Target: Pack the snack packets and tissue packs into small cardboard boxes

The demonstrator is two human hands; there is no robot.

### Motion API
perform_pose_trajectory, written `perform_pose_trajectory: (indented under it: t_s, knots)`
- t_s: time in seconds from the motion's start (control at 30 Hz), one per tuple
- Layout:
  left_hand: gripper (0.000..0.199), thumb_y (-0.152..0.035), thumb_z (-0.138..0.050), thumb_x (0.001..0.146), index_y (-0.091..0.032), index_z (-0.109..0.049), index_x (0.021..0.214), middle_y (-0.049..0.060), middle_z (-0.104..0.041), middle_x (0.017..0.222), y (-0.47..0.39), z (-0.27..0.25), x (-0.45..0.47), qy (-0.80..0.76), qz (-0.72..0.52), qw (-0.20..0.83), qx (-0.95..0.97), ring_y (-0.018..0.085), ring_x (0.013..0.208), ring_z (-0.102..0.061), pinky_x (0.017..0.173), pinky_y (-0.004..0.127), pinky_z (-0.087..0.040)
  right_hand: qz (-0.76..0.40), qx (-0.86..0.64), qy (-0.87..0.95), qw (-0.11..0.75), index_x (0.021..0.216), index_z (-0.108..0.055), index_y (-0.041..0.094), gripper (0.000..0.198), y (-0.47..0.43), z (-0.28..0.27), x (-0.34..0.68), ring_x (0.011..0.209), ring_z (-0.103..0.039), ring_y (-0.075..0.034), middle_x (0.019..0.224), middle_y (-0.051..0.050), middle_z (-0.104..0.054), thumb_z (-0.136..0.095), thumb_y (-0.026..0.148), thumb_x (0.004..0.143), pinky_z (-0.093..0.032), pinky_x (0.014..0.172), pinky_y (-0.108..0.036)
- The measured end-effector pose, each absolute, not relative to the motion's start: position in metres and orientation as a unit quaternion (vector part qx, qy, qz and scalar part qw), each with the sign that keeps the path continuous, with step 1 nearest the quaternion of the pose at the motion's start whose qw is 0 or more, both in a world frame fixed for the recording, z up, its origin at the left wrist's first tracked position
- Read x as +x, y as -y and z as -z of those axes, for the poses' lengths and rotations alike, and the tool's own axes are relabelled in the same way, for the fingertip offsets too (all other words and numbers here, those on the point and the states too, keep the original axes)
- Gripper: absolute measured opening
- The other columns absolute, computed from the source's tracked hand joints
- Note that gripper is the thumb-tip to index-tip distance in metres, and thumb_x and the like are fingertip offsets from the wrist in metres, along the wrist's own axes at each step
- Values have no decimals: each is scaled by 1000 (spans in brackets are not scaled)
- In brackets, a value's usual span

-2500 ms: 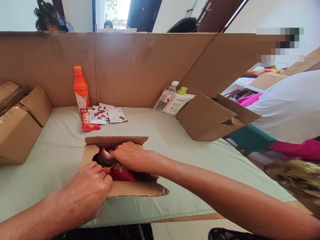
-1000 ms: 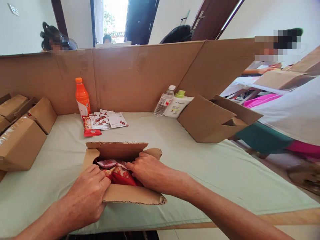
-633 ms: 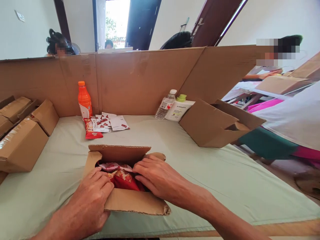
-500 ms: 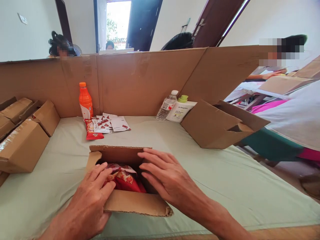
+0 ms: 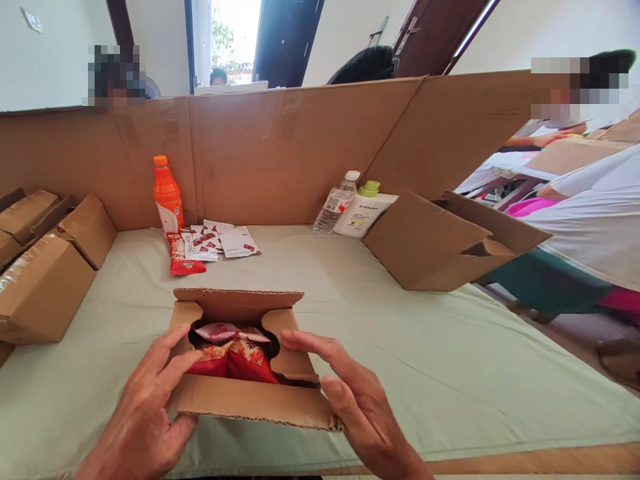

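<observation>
An open cardboard box (image 5: pixel 260 403) stands before me on the cloth, with red packets (image 5: pixel 240 363) and a pinkish packet (image 5: pixel 220 332) inside. The side flaps fold inward over the contents; the front and back flaps are outward. My left hand (image 5: pixel 150 400) lies along the box's left side, fingers stretched and spread, fingertips by the left flap and thumb low near the front corner. At the right side, my right hand (image 5: pixel 350 390) has its fingers extended and apart, fingertips against the right side flap (image 5: pixel 293 357). Neither hand holds a packet.
Behind the box are an orange bottle (image 5: pixel 167 197), a red snack packet (image 5: pixel 185 257) and white sachets (image 5: pixel 239 241). A water bottle (image 5: pixel 337 203), a white tube (image 5: pixel 364 215) and another box (image 5: pixel 425 243) stand right. Closed boxes (image 5: pixel 47 287) sit left. A cardboard screen (image 5: pixel 300 153) rises behind; people are beyond.
My hands have drawn back from over the opening to the box's two sides. The right side flap now leans inward, and more of the packets shows.
</observation>
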State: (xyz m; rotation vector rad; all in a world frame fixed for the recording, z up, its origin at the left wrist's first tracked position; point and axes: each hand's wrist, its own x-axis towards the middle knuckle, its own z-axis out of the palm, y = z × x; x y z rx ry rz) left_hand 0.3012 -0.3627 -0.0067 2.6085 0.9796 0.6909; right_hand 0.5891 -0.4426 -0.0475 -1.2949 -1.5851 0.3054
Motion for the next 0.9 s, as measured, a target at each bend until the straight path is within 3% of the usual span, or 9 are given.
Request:
perform_pose_trajectory:
  t_s: [0.17,0.27,0.43,0.6,0.67,0.8,0.9]
  knots:
    - [46,-19,-53,91,-32,-51,134,6,-57,145,354,2,298,-344,-290,180,875,24,133,-58,104,42,-56,-153,-531,630,546,136,-59,24,55,445,54,585,121,-66,-30,130,-13,-69,-26,56,105,-55,102,-46]
    - [42,-21,-53,93,-32,-53,133,6,-63,138,350,4,297,-348,-326,191,858,24,129,-61,102,40,-57,-137,-523,652,531,134,-59,25,55,446,52,587,130,-61,-31,135,-13,-66,-26,57,105,-54,103,-47]
    - [35,-26,-52,96,-30,-56,131,5,-67,131,345,12,303,-400,-355,182,825,24,122,-65,102,41,-56,-20,-581,642,500,138,-54,27,39,436,45,588,137,-53,-31,149,-15,-54,-53,36,101,-52,106,-50]
    - [48,-35,-53,97,-27,-43,144,11,-59,139,336,19,310,-470,-345,146,799,29,130,-58,109,52,-51,62,-625,600,495,153,-38,27,65,408,43,594,142,-47,-34,159,-17,-41,-64,35,94,-46,110,-58]
    - [51,-35,-52,98,-26,-38,147,13,-54,144,333,22,311,-469,-328,155,805,30,133,-55,109,55,-49,29,-632,615,471,155,-35,25,68,398,44,597,139,-51,-33,156,-16,-46,-63,38,95,-49,108,-55]
    - [54,-35,-49,100,-29,-33,151,14,-46,152,329,29,309,-453,-312,189,813,32,139,-50,112,58,-46,-46,-594,672,439,130,-63,23,33,392,49,601,122,-65,-27,129,-11,-71,-58,32,98,-53,104,-48]
    - [57,-35,-50,100,-32,-30,153,12,-45,154,328,34,309,-461,-315,232,797,31,140,-49,112,58,-46,-66,-565,694,441,118,-72,23,27,396,54,604,127,-63,-28,128,-11,-73,-53,32,101,-50,108,-52]
